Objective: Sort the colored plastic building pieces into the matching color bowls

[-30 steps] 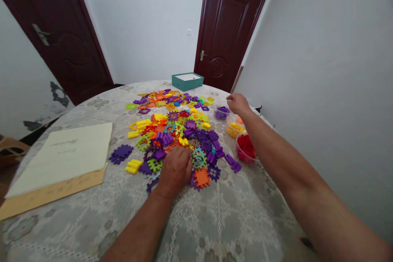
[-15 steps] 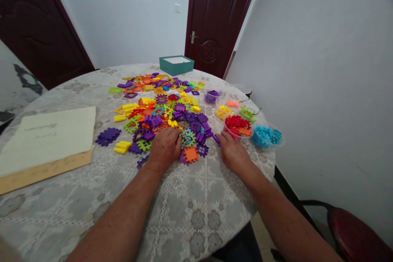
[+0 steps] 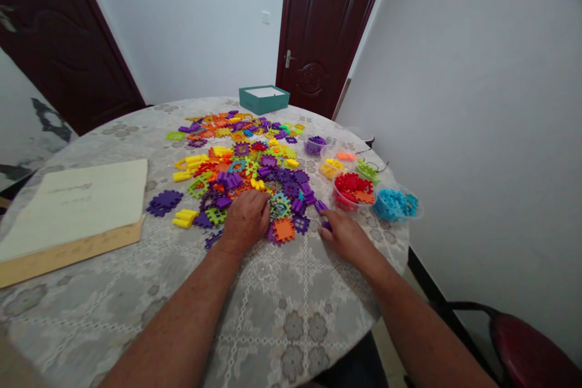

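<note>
My left hand (image 3: 248, 218) rests on the near edge of a pile of plastic interlocking tiles, its fingers curled in; whatever they grip is hidden. Beside it lie an orange square tile (image 3: 284, 230), a purple window tile (image 3: 301, 224) and a teal toothed tile (image 3: 279, 206). Right of the pile, my right hand (image 3: 343, 231) has its thumb and fingers closed on a small purple plastic piece (image 3: 326, 226), mostly covered. Just ahead of those fingers, a purple tube-shaped piece (image 3: 320, 205) lies on the tablecloth, close to more purple tubes (image 3: 307, 194).
Clear tubs hold red pieces (image 3: 353, 185), blue pieces (image 3: 394, 202), yellow pieces (image 3: 331, 167) and purple pieces (image 3: 314, 144). A green box (image 3: 264, 100) stands at the back. Paper (image 3: 86, 200) on a tan board (image 3: 73, 253) lies left. A dark red chair (image 3: 531, 345) is right.
My right hand has drawn back slightly toward me. A purple tube now shows ahead of its fingers, and a purple piece shows at the thumb. The left hand stays nearly in place.
</note>
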Action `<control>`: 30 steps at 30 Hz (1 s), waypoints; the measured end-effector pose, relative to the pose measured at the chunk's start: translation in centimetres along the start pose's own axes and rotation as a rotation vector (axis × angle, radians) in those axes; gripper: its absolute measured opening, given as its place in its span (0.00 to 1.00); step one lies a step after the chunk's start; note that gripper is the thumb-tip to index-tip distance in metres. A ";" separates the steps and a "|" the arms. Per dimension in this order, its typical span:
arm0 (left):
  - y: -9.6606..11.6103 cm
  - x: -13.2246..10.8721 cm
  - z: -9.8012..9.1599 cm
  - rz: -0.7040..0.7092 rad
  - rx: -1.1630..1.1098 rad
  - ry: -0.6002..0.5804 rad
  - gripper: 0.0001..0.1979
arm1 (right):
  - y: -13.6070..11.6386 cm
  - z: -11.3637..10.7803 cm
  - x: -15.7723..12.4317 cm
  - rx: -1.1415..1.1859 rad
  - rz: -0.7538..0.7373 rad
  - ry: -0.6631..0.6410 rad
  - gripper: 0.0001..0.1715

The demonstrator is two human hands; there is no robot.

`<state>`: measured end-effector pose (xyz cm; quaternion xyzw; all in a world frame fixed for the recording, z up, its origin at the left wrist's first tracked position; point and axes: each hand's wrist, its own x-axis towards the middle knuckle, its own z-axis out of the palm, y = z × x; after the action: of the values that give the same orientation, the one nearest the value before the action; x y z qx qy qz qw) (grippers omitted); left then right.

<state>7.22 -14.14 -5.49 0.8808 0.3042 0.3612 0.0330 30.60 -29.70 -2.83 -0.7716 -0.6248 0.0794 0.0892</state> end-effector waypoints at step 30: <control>3.7 -0.8 -1.4 0.113 -0.152 -0.139 0.10 | -1.7 0.8 1.2 -0.047 0.108 0.061 0.14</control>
<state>7.76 -17.81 -3.96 0.9144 0.2228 0.3226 0.1005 28.99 -28.12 -3.24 -0.8080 -0.5812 0.0457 0.0856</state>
